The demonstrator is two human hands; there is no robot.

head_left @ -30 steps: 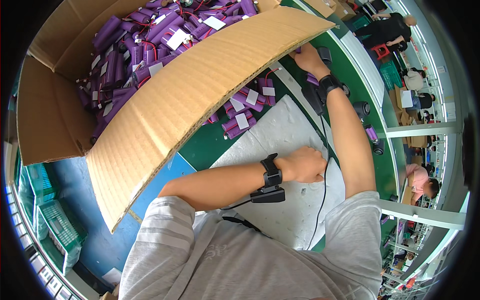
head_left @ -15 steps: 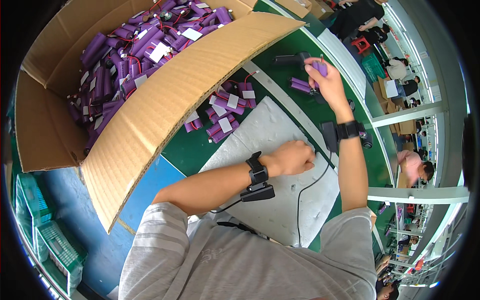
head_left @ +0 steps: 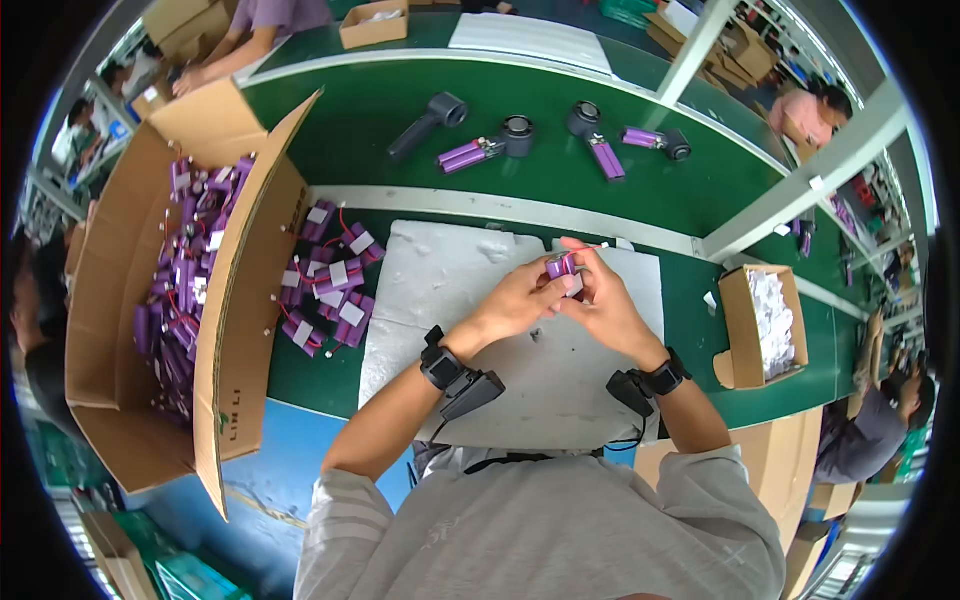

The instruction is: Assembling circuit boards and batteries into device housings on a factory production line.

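Over the white foam board [head_left: 420,270] I hold a small purple battery pack [head_left: 560,266] in both hands. It has a white label patch and a thin red lead with a white plug. My left hand [head_left: 512,302] grips it from the left, fingers curled round it. From the right, the fingers of my right hand [head_left: 612,318] close on the same pack and its lead; the palms hide its lower part. Left of the board lies a loose cluster of similar purple battery packs [head_left: 338,276], with white patches and red wires.
A big open carton [head_left: 235,330] full of purple packs stands at the left. Beyond a pale rail [head_left: 480,208], dark handheld devices, such as one with a round head [head_left: 516,136], lie on a green belt [head_left: 340,110]. A small box [head_left: 740,325] of white paper pieces sits right. Co-workers are around.
The view has swung round. My right hand has come back from the green belt to the foam board, a purple pack in it. My left hand, earlier a fist on the board, now grips the pack too.
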